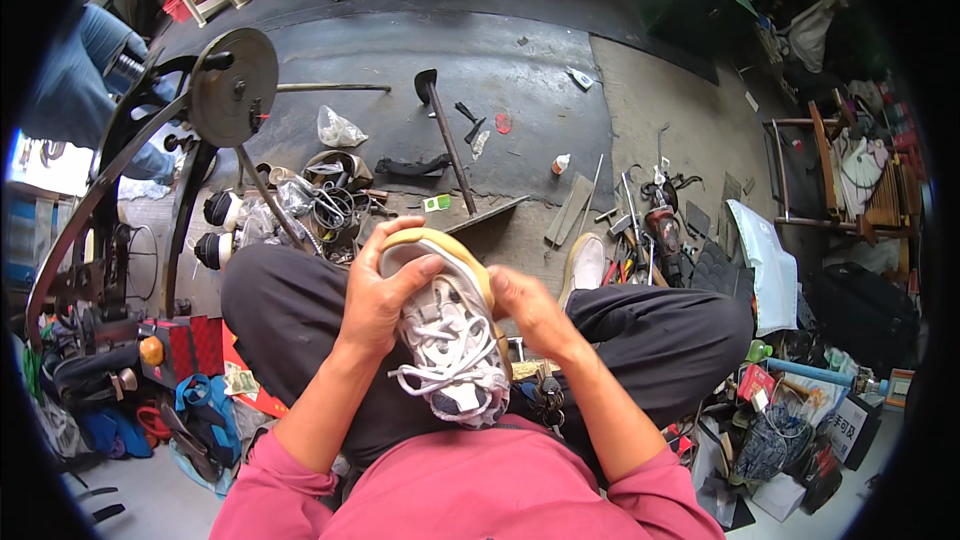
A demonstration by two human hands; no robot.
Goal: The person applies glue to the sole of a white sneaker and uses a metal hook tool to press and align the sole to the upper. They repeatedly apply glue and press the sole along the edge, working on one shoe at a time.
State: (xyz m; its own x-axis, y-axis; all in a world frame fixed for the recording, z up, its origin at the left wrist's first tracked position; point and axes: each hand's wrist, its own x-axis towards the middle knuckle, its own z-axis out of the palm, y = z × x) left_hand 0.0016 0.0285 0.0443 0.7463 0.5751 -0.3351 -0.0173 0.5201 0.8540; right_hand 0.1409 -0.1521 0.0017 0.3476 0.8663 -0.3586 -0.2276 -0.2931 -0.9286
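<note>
One shoe in work, held in both hands over the lap. Clock face centred on it, 12 pointing away from the wearer; notes run left to right.

Between 10 and 11: black metal machine with a large round wheel (235,87). Same bearing, nearer: tangled heap of dark cables and clear plastic bags (335,202).

Left hand (375,285): clamped on the shoe's upper-left end, fingers wrapped round the outside, thumb pressed over the rim of the opening.

Centre: white lace-up shoe with a yellow-tan sole rim (450,340), opening at 12, toe at about 5, near the wearer. White laces (437,365) threaded, ends loose.

At 12: dark iron post stand with a flat foot (452,145), no shoe on it.

Right hand (532,315): thumb and fingers pinched on the sole edge at 1 to 2.

At 2: pile of hand tools with a red-bodied one (662,225).

Progress (judgement): sole rim appears seated against the upper where visible; handling seems underway, neither hand holding a tool. Left over: far side and underside unchecked, being hidden; cannot tell whether the join is fixed. Shoe not yet set down.
</note>
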